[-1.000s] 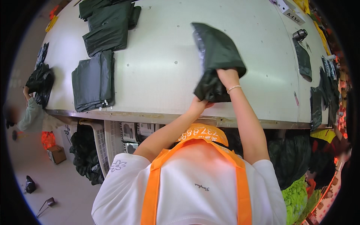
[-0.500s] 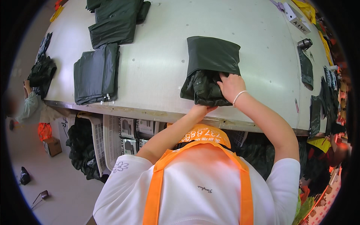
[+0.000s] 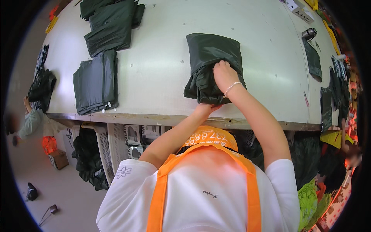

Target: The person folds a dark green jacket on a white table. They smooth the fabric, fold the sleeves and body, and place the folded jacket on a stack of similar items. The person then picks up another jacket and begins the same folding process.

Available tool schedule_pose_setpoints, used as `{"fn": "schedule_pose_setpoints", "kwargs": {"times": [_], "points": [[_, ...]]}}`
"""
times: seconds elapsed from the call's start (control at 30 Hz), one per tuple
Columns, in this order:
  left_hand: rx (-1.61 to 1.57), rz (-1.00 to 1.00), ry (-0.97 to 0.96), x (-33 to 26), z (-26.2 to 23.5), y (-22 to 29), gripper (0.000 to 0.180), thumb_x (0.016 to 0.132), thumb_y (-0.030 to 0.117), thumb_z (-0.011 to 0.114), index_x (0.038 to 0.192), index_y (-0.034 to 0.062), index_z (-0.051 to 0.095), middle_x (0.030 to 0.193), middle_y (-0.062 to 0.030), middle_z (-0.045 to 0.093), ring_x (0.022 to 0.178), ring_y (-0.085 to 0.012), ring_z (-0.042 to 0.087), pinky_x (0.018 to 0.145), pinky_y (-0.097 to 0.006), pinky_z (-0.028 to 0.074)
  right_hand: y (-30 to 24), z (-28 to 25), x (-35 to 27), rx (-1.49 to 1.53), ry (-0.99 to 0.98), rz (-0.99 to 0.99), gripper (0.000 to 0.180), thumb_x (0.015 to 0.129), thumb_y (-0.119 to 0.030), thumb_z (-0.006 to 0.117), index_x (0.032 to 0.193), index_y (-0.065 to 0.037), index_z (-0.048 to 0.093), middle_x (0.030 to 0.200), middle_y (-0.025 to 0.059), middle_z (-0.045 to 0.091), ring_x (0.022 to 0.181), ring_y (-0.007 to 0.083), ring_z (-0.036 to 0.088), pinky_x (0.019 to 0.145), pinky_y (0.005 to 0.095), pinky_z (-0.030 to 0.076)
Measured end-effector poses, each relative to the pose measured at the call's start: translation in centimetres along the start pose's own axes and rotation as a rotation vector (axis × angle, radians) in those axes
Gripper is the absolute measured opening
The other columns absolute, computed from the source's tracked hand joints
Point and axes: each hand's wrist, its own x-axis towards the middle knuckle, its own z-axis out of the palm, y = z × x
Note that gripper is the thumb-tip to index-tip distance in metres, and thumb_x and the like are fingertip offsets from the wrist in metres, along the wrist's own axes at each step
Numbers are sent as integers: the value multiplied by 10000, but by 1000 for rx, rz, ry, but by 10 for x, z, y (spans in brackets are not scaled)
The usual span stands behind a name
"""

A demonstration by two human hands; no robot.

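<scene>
A dark green folded bundle of thin, shiny fabric lies at the table's near edge. Its smooth upper part (image 3: 212,46) forms a pouch-like flap, and crumpled dark fabric (image 3: 204,83) shows at the mouth facing me. With fingers bent, my right hand (image 3: 225,75) grips the flap's edge over the crumpled part. My left hand (image 3: 208,109) holds the bundle's near end from below, its fingertips partly hidden under the fabric. I cannot tell whether flap and crumpled fabric are one piece.
Flat dark green stacks lie on the left (image 3: 94,83) and far left (image 3: 112,29) of the pale table (image 3: 154,85). A metal flask (image 3: 309,33) stands far right. Baskets (image 3: 102,143) sit under the table edge. Another person's sleeve (image 3: 31,121) shows at far left.
My right hand has moved left and away from me, from the bundle's right side onto the flap's edge. The flap is now pulled further toward me on the right. My left hand stays below.
</scene>
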Motion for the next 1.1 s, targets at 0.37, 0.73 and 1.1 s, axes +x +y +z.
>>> {"fn": "schedule_pose_setpoints", "kwargs": {"times": [0.37,0.73,1.1], "points": [[-211,7,108,-15,24,23,398,868,37,549,1250,122,474,1176,-94,564,1032,-228,594,832,-380,537,12,7,-23,506,30,66,532,900,-480,473,1209,-58,568,1256,195,534,1140,348,521,997,463,376],[968,103,82,-27,22,77,443,837,297,635,1188,37,565,1078,-125,628,924,-240,621,832,-330,468,-8,95,-83,2187,249,318,326,941,-242,529,1164,-5,523,1091,75,611,957,145,584,832,291,471],[2419,1249,0,-42,109,145,763,771,348,661,1436,301,290,1453,-191,309,1258,-360,397,994,-530,336,-3,51,-79,2023,280,497,175,915,-31,413,928,75,552,917,137,629,770,188,649,733,299,561]]}}
